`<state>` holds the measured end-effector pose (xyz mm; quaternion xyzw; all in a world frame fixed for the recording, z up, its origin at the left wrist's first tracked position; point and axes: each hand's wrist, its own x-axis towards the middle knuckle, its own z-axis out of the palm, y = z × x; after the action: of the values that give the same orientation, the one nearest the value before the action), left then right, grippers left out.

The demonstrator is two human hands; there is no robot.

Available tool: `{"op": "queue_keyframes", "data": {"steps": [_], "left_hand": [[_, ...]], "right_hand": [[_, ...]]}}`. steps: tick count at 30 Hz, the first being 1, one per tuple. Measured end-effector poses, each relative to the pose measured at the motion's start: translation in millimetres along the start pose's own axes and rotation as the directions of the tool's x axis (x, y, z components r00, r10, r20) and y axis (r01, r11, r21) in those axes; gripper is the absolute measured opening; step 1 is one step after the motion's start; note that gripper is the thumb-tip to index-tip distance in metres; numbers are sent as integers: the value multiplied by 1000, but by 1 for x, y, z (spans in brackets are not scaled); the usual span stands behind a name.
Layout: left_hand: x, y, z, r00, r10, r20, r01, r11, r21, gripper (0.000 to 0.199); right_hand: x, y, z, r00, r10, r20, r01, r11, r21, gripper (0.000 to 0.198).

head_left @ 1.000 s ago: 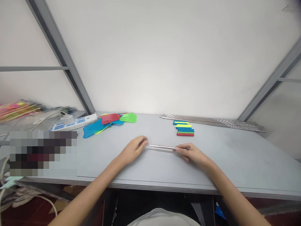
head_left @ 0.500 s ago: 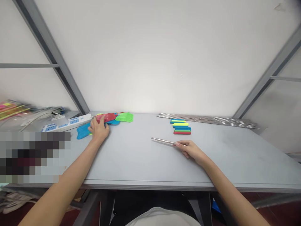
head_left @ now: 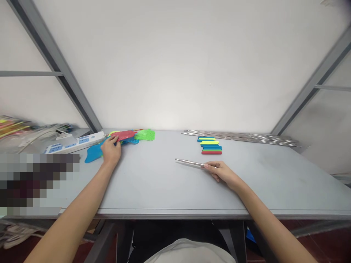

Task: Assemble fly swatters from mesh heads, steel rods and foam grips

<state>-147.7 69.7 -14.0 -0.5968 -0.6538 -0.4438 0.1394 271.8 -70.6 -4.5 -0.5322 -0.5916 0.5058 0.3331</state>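
Note:
My left hand (head_left: pixel 111 149) is at the pile of mesh fly swatter heads, its fingers drawn together at the near left edge of a red fly swatter head (head_left: pixel 126 135). Under and beside it lie blue fly swatter heads (head_left: pixel 94 152), with a green fly swatter head (head_left: pixel 145 135) to the right. The fingertips are partly hidden. In my right hand (head_left: pixel 219 171), a thin silver metal rod (head_left: pixel 189 162) is pinched between thumb and fingers, raised over the table and pointing left.
Several coloured handle sleeves (head_left: pixel 211 147) lie in a stack beyond my right hand. Long metal rods (head_left: pixel 241 137) lie along the wall. A white power strip (head_left: pixel 76 142) and bagged items (head_left: pixel 35 133) are at the left of the grey table (head_left: pixel 164 193).
My left hand has shifted slightly left and its thumb and fingers have come closer together at the red swatter head. My right hand still holds the rod in nearly the same place.

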Motion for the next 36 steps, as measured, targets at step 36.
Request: {"op": "queue_keyframes", "data": {"steps": [36], "left_hand": [[-38,79,-26,964,34,265,139,783,-606,23]], "right_hand": [[1,1,1,1000,-30,10,29,999,30,39]]}}
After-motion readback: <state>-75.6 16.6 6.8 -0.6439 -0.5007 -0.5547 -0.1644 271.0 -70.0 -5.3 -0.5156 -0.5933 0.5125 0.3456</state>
